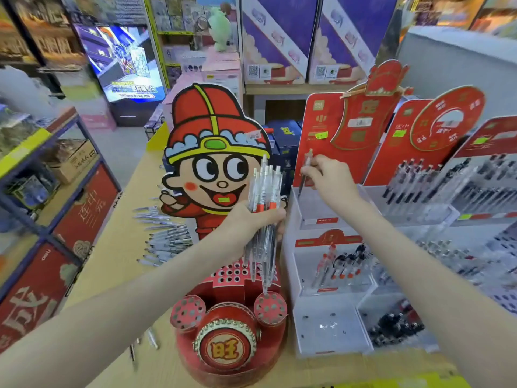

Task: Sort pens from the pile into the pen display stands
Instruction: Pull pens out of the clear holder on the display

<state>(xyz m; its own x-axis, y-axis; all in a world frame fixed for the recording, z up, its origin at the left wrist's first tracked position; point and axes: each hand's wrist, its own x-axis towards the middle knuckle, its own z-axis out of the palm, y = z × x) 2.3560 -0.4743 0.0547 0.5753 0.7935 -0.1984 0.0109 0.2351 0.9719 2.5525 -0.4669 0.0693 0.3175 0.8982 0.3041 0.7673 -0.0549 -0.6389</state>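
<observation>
Red cutout (212, 130) looms behind left hand (251, 222) clutching pen bundle (265, 186); right hand (330, 177) pinches single pen (306, 163) above clear stand (316, 211).

Lit screen (123, 63), cardboard box (75, 161), purple boxes (274, 37)

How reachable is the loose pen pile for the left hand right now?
Probably reachable, but not for picking. The pen pile lies on the table just left of the left hand, and nothing seems to stand between. That hand grips a bundle of pens, so it looks full.
</observation>
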